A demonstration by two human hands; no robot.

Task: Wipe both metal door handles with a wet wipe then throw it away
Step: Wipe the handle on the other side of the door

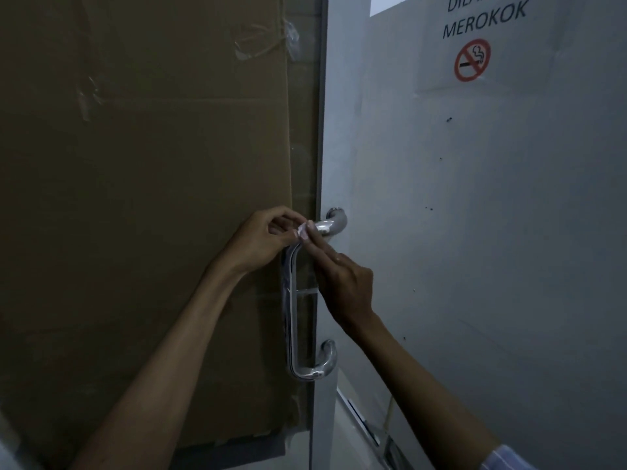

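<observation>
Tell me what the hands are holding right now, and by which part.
Both hands pinch a small wet wipe at the upper bend of the metal door handle: left hand by its left edge, right hand fingertips on its right side.

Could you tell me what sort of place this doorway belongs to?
Probably a shared or public building: a printed no-smoking sign on the frosted glass door, a curved polished metal pull handle, and brown cardboard sheets taped over the neighbouring panel.

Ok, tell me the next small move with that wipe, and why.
Probably slide the wet wipe down the metal handle: both the left hand and right hand pinch it at the handle's top bend, with the vertical bar below not yet covered.
</observation>
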